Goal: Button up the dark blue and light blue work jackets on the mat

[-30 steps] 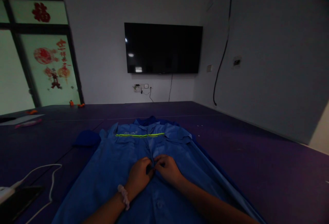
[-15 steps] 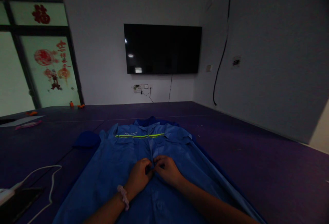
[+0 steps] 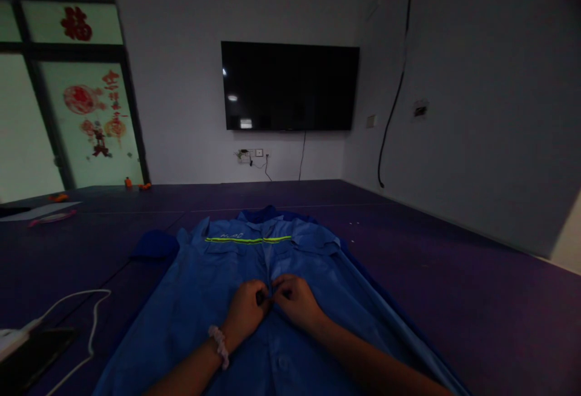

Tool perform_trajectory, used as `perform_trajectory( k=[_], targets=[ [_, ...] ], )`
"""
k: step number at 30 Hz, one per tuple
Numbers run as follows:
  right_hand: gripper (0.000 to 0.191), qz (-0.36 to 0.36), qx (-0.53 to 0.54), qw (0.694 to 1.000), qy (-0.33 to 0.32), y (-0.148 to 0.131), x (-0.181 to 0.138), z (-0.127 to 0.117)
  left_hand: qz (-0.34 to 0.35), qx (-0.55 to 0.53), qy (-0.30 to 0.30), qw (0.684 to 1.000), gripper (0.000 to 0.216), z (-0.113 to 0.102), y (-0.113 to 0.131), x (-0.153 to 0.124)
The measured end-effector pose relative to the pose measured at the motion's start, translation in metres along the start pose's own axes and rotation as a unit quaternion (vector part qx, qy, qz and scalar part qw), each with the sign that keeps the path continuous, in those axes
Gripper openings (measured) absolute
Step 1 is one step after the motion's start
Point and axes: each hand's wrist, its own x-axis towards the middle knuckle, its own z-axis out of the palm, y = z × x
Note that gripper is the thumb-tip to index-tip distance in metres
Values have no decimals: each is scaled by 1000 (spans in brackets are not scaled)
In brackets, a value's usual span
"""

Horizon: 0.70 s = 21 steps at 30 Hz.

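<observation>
A blue work jacket with a yellow-green stripe across the chest is spread out in front of me, its collar pointing away. My left hand, a pale scrunchie round its wrist, pinches the jacket's front edge along the middle. From the other side my right hand pinches the same front opening, the fingertips of both hands nearly touching. Whatever small part lies between the fingertips is hidden. Nearer to me, a button shows on the front strip.
The jacket lies on a purple surface. Left of it are a blue cap, a dark phone, a white cable and a pink ring-shaped thing. A television hangs on the far wall.
Both hands stay at the jacket's front opening, with only a slight shift of the fingers. The whole view has moved a little.
</observation>
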Motion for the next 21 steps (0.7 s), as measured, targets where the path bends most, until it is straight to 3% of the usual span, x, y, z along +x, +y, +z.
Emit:
perform_trajectory(
  k=[21],
  targets=[
    [23,-14,20,1000,19,0,1,1,27,2,25,999,11,1,9,1]
  ],
)
